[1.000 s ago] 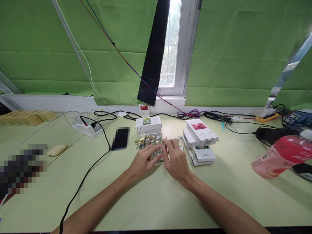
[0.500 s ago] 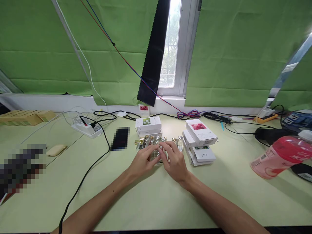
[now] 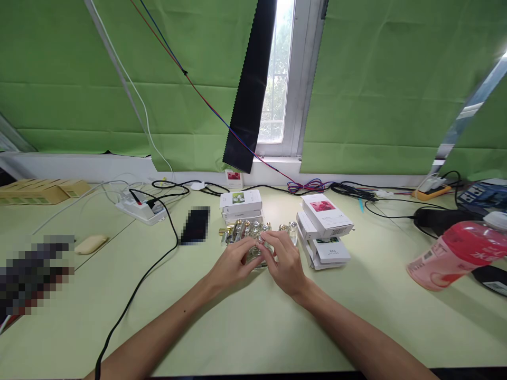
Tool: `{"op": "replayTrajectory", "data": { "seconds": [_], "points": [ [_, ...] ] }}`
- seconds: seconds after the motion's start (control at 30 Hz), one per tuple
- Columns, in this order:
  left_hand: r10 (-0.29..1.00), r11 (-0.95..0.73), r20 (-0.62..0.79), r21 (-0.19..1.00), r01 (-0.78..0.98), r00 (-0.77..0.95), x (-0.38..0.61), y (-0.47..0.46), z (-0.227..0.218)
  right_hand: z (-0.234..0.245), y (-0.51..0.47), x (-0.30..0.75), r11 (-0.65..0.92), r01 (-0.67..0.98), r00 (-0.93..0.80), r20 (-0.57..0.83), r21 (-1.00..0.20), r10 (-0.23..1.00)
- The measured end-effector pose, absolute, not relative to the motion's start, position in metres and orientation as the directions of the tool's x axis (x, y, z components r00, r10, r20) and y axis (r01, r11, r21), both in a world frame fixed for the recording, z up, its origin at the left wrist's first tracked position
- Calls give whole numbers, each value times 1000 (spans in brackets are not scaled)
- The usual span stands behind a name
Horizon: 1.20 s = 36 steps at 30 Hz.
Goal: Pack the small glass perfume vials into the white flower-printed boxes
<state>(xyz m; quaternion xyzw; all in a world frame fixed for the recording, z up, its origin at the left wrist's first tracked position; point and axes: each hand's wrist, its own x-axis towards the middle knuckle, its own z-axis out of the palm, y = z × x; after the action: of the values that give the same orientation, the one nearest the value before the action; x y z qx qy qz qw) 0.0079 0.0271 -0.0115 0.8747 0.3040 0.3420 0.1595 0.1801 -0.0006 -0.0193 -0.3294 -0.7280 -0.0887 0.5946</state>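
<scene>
Several small glass bottles [image 3: 246, 228] with gold and silver tops stand in a row at the middle of the table. In front of them, my left hand [image 3: 234, 259] is closed, thumb and fingertips round a small clear glass bottle [image 3: 254, 254]. My right hand [image 3: 285, 259] pinches at the top of this same bottle, its fingertips meeting those of the left. Fingers hide much of the bottle. Two more glass bottles [image 3: 292, 231] stand just beyond my right hand. Gold and silver caps [image 3: 225, 235] lie left of the row.
White boxes [image 3: 241, 200] are stacked behind the bottles, and more white boxes [image 3: 327, 216] are piled to the right. A dark phone-like slab [image 3: 196, 226], a black cable [image 3: 152, 272] and a power strip [image 3: 140, 208] lie left. A pink drink bottle [image 3: 447, 256] is at far right.
My fingers have shifted slightly at the bottle's top. Both arms and the other things on the table stay in place.
</scene>
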Motion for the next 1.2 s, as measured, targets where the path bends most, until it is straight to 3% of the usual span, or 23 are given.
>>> {"op": "replayTrajectory", "data": {
  "seconds": [0.33, 1.2],
  "points": [
    [666, -745, 431, 422, 516, 609, 7, 30, -14, -21, -1, 180, 747, 613, -106, 911, -255, 398],
    [680, -732, 407, 439, 521, 611, 7, 30, -13, -20, -4, 176, 729, 618, -111, 885, -294, 452]
  ]
}}
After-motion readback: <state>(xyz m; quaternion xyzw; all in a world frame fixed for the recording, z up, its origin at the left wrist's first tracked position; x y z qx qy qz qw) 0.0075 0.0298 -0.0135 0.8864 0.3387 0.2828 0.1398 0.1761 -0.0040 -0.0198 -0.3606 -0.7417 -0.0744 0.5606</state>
